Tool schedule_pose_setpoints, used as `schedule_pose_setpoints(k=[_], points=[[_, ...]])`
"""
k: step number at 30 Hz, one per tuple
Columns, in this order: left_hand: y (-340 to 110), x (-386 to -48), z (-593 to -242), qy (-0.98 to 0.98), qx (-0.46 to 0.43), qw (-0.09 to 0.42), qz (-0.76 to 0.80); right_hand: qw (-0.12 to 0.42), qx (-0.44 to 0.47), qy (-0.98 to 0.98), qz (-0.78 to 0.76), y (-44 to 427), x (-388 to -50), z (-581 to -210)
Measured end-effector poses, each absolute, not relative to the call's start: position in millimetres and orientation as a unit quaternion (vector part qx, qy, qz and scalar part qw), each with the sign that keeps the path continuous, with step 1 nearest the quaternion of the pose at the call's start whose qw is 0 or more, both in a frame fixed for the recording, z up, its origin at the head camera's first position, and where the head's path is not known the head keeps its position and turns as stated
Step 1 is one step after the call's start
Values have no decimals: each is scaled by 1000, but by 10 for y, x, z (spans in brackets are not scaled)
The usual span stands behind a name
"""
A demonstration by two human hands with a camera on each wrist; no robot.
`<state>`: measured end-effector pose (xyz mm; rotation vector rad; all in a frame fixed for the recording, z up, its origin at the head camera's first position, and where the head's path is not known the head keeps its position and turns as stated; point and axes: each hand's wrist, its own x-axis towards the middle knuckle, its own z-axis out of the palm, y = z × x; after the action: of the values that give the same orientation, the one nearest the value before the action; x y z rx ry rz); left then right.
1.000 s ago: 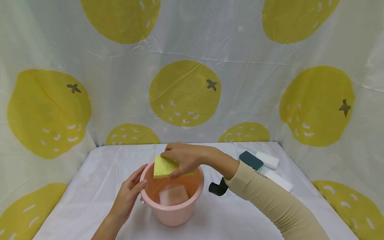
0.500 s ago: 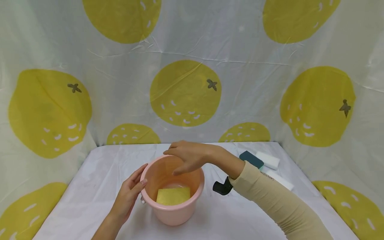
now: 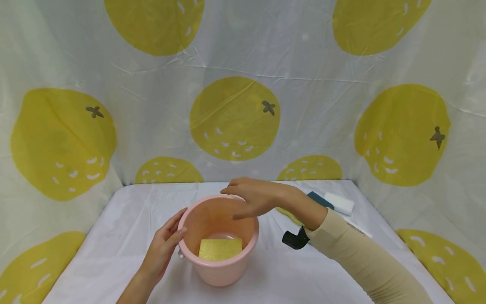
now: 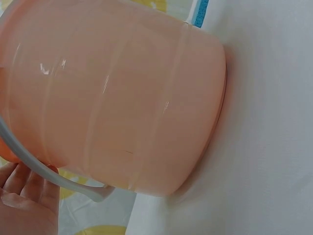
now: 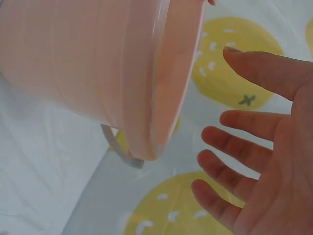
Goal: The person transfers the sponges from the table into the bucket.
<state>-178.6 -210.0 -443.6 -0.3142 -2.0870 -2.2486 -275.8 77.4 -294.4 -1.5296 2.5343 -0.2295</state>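
Note:
A pink bucket stands upright on the white-covered table. On its left rim my left hand holds on, thumb over the edge and fingers along the outside. A yellow sponge lies inside the bucket, towards the bottom. Over the bucket's right rim hovers my right hand, its fingers spread and holding nothing. The right wrist view shows that same hand apart from the rim. In the left wrist view the bucket's grey handle hangs beside the fingers of my left hand.
To the right, partly behind my right forearm, lie another yellow sponge, a dark teal sponge and white sponges. A black wrist mount sits under the right wrist. Lemon-print cloth encloses the table's back and sides.
My right hand has let go of the yellow sponge, which dropped into the bucket over a pale block seen there before. The hand then moved right. The left hand stays put.

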Motion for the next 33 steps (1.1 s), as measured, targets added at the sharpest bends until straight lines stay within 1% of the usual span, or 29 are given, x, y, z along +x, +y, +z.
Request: schedule_pose_setpoints(k=[9,20,33], points=[[-2088,-1819,-4468,-674,-112,29,-730,77,-488,866,-78,981,-2766,-2967],[-2102,-1814,-4470,-675,-114,31,-729,85,-431,891,-113,1245,-2781,-3056],[-2103,-1808,-4490,-673,-111,32,-731,86,-390,903,-157,1526,-2813,-3182]])
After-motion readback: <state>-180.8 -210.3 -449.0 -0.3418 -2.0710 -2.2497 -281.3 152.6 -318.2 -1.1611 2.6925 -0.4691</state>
